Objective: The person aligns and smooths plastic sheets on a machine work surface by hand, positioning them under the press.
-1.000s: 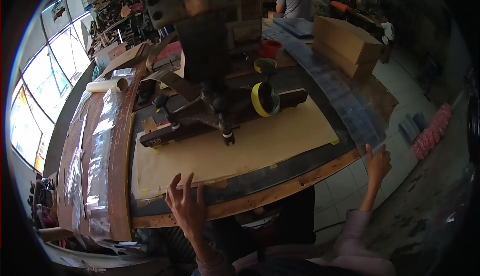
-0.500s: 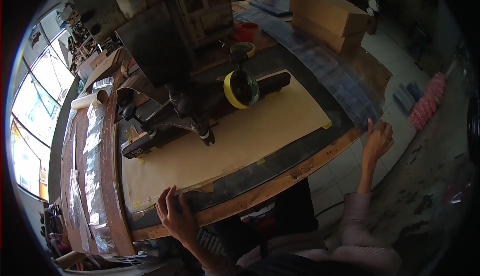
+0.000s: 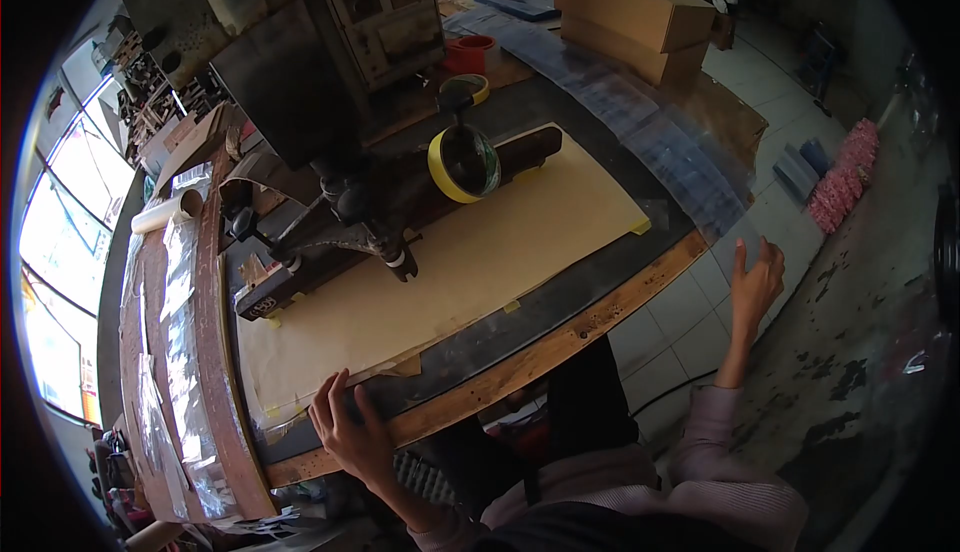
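My left hand [image 3: 350, 427] rests on the front edge of the worktable, fingers spread over the wooden edging [image 3: 480, 382] and close to the near edge of a tan paper sheet [image 3: 440, 297]. The sheet is taped onto the dark table top. Off the table's right corner hovers my right hand [image 3: 757, 282], thumb and fingers apart and nothing visible in it. It is nearest to the end of a row of clear bluish plastic sheets [image 3: 660, 142]. Across the paper lies a dark metal bar [image 3: 400, 222] of a press, with a yellow tape roll [image 3: 464, 164] on it.
Cardboard boxes [image 3: 632, 27] stand at the back right, with a red container [image 3: 467, 56] further left. At left are a brown board [image 3: 210, 352] and a cardboard tube [image 3: 167, 212]. A pink bundle [image 3: 843, 177] is on the floor at right. Two people are in the background.
My right hand has come away from the end of the plastic sheets, its fingers now wider apart. My left hand stays on the table edge. The view has shifted slightly.
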The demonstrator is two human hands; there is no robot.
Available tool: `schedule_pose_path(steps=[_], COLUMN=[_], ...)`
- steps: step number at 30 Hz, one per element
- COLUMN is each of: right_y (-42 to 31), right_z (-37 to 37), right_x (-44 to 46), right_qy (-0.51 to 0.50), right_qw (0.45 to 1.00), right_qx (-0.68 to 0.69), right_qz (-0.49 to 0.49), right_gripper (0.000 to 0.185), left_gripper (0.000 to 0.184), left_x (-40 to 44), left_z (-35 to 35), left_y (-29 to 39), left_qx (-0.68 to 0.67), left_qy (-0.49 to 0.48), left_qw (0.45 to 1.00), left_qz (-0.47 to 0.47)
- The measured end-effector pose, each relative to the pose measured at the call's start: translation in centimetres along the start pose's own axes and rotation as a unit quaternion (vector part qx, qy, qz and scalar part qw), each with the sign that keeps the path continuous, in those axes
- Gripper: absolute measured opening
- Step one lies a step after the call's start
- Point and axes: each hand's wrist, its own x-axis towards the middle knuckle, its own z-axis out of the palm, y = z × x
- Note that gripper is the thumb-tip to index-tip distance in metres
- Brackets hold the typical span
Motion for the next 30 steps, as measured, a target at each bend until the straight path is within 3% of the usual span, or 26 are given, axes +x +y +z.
schedule_pose_path(steps=[8, 14, 17, 20, 23, 24, 25, 27, 30], right_y=[-0.6, 0.1, 0.2, 0.6, 4.1, 3.3, 0.6, -0.9, -8.2], right_z=[0.8, 1.2, -1.2, -2.1, 0.7, 0.1, -2.5, -2.2, -1.4], right_x=[-0.4, 0.1, 1.2, 3.6, 7.6, 8.1, 8.7, 12.5, 16.9], right_qy=[0.033, 0.066, -0.097, -0.2, -0.262, -0.308, -0.338, -0.426, -0.424], right_qw=[0.999, 0.997, 0.987, 0.976, 0.944, 0.875, 0.76, 0.485, 0.459], right_qx=[-0.042, 0.021, 0.034, 0.011, 0.191, 0.372, 0.534, 0.731, 0.741], right_qz=[0.011, 0.04, 0.121, 0.088, -0.063, 0.045, 0.151, 0.222, 0.246], right_gripper=[0.041, 0.04, 0.042, 0.037, 0.032, 0.031, 0.032, 0.052, 0.072], left_gripper=[0.022, 0.022, 0.022, 0.023, 0.023, 0.023, 0.023, 0.024, 0.024], left_x=[0.0, 0.0, 0.0, 0.0, -0.1, -0.1, -0.2, -0.2, -0.2], left_z=[-0.1, -0.1, -0.2, -0.3, -0.3, -0.2, -0.3, -0.3, -0.3], left_y=[0.3, 0.2, 0.1, 0.3, 0.2, 0.1, 0.0, 0.0, -0.1], left_qx=[-0.005, -0.005, -0.009, -0.01, -0.013, -0.013, -0.013, -0.014, -0.017], left_qy=[0.001, 0.011, 0.017, 0.019, 0.022, 0.021, 0.02, 0.019, 0.013], left_qw=[1.0, 1.0, 1.0, 1.0, 1.0, 0.999, 0.999, 0.999, 0.999], left_qz=[-0.007, 0.003, 0.009, 0.008, 0.014, 0.022, 0.026, 0.035, 0.038])
